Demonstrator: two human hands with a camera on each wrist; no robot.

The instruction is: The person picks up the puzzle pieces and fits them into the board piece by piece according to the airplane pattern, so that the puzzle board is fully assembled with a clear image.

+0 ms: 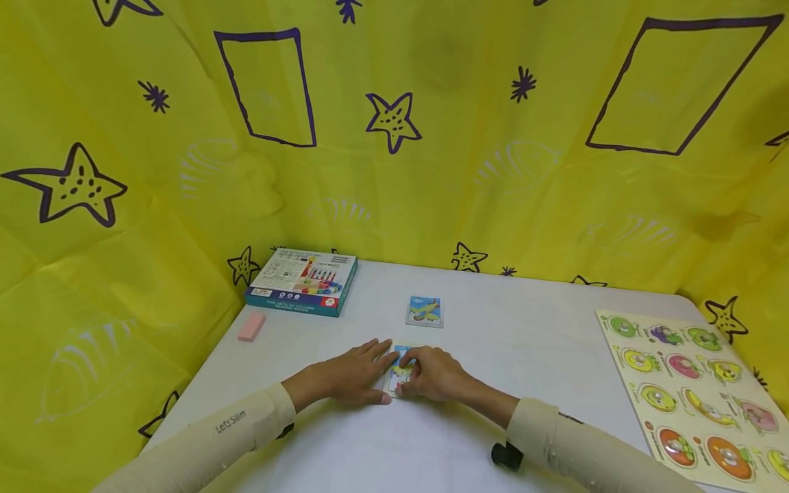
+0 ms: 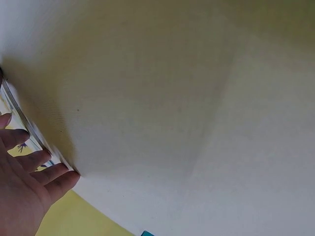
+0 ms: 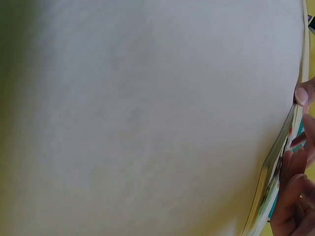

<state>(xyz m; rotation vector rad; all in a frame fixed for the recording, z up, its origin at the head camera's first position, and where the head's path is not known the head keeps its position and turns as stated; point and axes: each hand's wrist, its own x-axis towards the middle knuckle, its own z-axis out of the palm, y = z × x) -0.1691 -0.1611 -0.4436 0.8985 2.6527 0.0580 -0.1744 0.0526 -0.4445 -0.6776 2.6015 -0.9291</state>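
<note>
A small picture card with blue and yellow artwork lies on the white table in front of me. My left hand rests along its left side, fingers nearly straight and thumb near its lower corner. From the right, my right hand grips the card with curled fingers, its index finger bent over the face and its thumb at the lower edge. Much of the card is hidden by the hands. In the right wrist view the card's thick edge shows beside the fingers. Farther back lies a second blue card with a yellow figure.
At the back left lies a flat game box, with a pink block in front of it. A large board of fruit and vegetable pieces covers the table's right side. Yellow patterned cloth hangs behind and at the sides.
</note>
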